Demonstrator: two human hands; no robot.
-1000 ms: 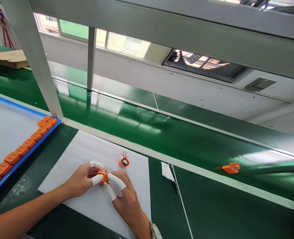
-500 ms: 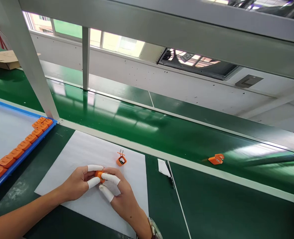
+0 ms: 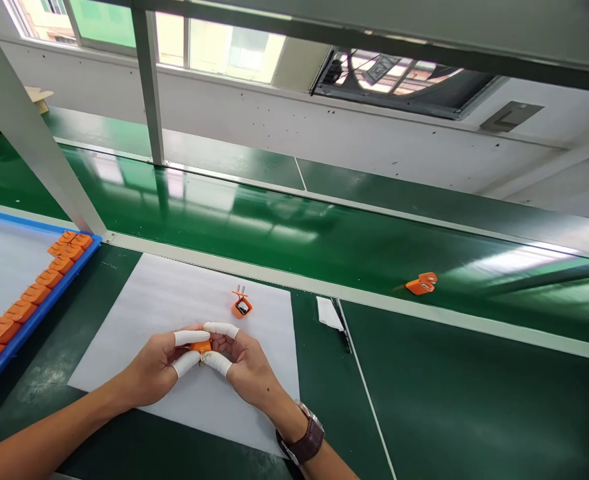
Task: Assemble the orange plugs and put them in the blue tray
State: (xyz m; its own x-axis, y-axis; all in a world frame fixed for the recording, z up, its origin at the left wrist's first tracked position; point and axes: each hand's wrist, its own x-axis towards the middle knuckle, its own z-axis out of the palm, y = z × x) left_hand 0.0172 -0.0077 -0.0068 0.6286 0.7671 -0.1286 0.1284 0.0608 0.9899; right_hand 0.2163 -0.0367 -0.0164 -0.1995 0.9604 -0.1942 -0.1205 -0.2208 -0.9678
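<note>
My left hand (image 3: pixel 152 367) and my right hand (image 3: pixel 249 367) meet over a white sheet (image 3: pixel 169 283), with white covers on the thumbs and index fingers. Between their fingertips is a small orange plug charger housing (image 3: pixel 201 347), largely covered by the fingers. Both hands grip it, left hand on its left side and right hand on its right. A thin metal bit shows at its lower edge. Just beyond the hands, a second orange plug charger (image 3: pixel 242 307) sits open on the sheet, its two-pin plate tilted up and dark parts inside.
A blue-rimmed tray (image 3: pixel 82 257) at left holds a row of several orange housings (image 3: pixel 35 293). Another orange charger piece (image 3: pixel 421 285) lies on the green conveyor belt (image 3: pixel 274 227) behind the metal rail. A white scrap (image 3: pixel 328 313) and a dark thin tool (image 3: pixel 345 339) lie right of the sheet.
My right fingers have shifted: index finger now at the housing's top, thumb at its lower edge. The housing has turned in the fingers. The camera view has tilted slightly downward.
</note>
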